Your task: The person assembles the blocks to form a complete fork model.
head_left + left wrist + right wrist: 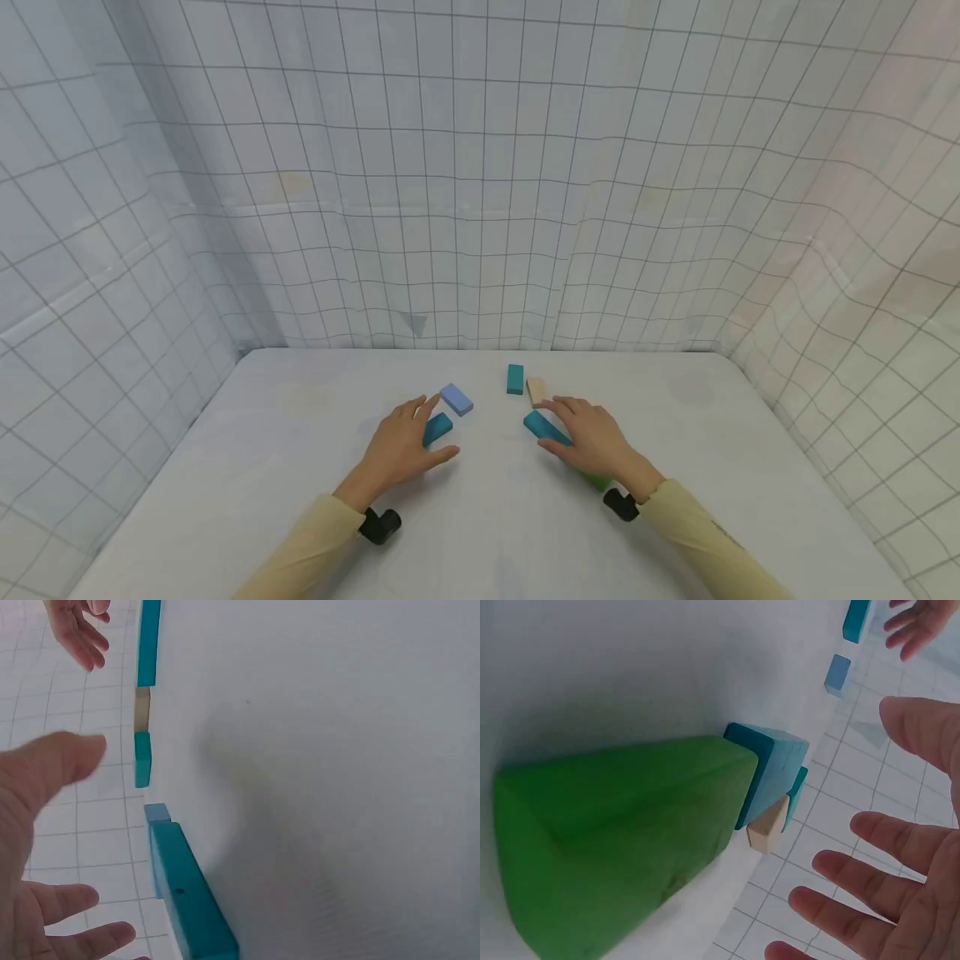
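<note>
My left hand [399, 448] hovers with spread fingers over a teal block [438, 428], which it partly covers in the head view. In the left wrist view that teal block [191, 896] lies below the hand, clear of the thumb and fingers. A light blue block [457, 399] sits just beyond the left fingertips. On the other side my right hand [595, 437], fingers apart and holding nothing, is above a blue block [546, 427] and a green block [597, 482], mostly hidden by it. The right wrist view shows the large green block [630, 832] end to end with the blue one.
Farther back on the white table [480, 517] stand a small teal block [515, 379] and a beige block [536, 390], side by side. A white gridded curtain [480, 208] encloses the table's back and sides. Black wrist cameras hang under both wrists.
</note>
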### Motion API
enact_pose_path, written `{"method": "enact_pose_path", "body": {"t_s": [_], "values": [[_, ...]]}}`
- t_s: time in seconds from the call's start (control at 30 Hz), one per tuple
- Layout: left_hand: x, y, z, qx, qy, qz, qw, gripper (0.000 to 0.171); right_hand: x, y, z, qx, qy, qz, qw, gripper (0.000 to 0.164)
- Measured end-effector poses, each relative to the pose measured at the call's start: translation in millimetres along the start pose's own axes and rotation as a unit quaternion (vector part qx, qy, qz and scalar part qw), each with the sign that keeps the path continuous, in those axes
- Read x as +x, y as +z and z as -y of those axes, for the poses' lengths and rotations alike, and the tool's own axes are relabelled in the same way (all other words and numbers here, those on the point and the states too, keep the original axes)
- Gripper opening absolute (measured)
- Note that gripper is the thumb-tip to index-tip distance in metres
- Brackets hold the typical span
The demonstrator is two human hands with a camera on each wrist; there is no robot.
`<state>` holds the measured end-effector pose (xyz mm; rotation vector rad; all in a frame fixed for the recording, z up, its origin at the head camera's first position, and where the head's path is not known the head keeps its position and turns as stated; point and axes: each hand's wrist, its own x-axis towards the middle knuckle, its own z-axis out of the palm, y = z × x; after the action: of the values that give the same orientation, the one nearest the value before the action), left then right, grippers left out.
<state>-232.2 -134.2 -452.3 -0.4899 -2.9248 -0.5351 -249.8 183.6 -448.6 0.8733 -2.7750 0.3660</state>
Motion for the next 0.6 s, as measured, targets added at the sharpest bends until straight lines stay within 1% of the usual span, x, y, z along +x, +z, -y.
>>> {"method": "enact_pose_path", "body": {"t_s": [0.13,0.23,0.37,0.6], "values": [[1.9,10.2,6.9,-0.031,-0.035,-0.019,0.9987,0.073,2,6,-1,0.010,0.029,-0.007,1.000,0.052],[3.3,16.5,11.1,-0.040,-0.055,-0.025,0.9974,0.066,4,11,-1,0.004,0.052,-0.003,0.999,0.050],[6.6,20.6,13.9,-0.041,-0.061,-0.029,0.9969,0.064,5,13,1,0.003,0.083,0.003,0.997,0.050],[12.3,22.9,14.9,-0.030,-0.068,-0.028,0.9969,0.063,7,19,5,0.024,0.132,0.015,0.991,0.051]]}}
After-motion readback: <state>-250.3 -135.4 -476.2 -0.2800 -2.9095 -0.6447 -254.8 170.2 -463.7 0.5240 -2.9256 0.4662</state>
